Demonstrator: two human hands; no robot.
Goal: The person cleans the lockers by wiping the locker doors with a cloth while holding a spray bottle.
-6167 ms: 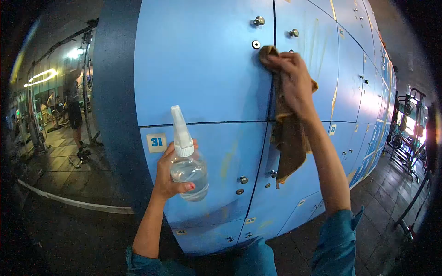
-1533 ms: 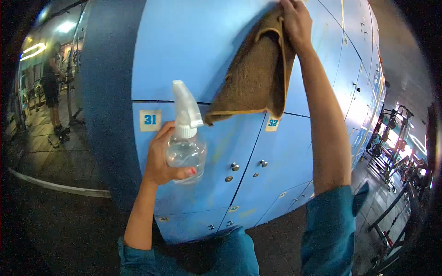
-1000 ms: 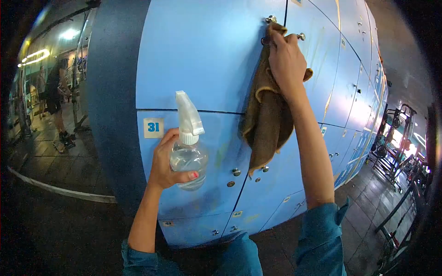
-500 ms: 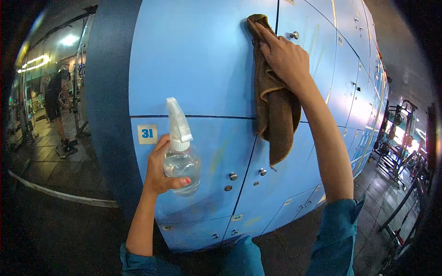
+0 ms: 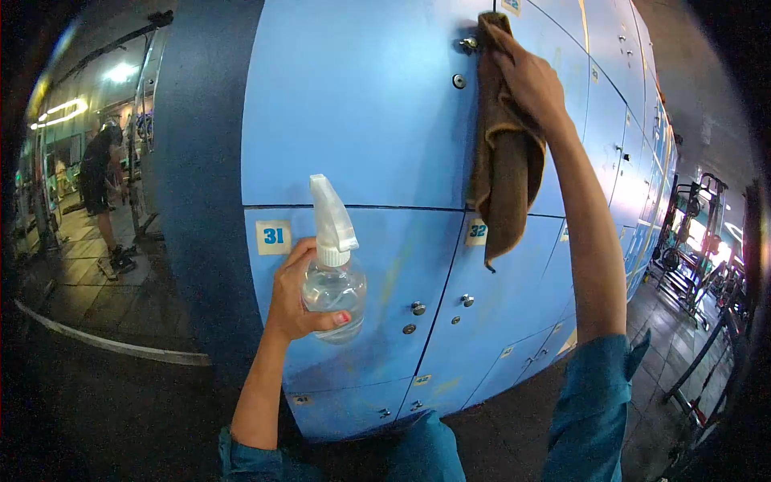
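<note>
My left hand (image 5: pixel 299 299) is wrapped round a clear spray bottle (image 5: pixel 336 291) with a white trigger head, held upright in front of the door numbered 31. Liquid shows inside the bottle. High on the right, my right hand (image 5: pixel 530 84) grips a brown cloth (image 5: pixel 507 173) against the blue lockers (image 5: pixel 357 104). The cloth hangs down in folds over the seam between two doors and partly overlaps the number 32 label (image 5: pixel 476 233). Just left of the cloth's top are a knob (image 5: pixel 467 44) and a round lock (image 5: pixel 458 81).
More locker doors with knobs run off to the right. A mirror-like panel (image 5: pixel 88 297) at the left shows a person (image 5: pixel 100 173) standing among gym frames. Gym equipment (image 5: pixel 691 241) stands on the dark tiled floor (image 5: pixel 642 361) at the right.
My right hand has moved the cloth right and slightly up, uncovering the upper knob, the lock and part of the 32 label. In view, the lockers and bottle have shifted slightly right.
</note>
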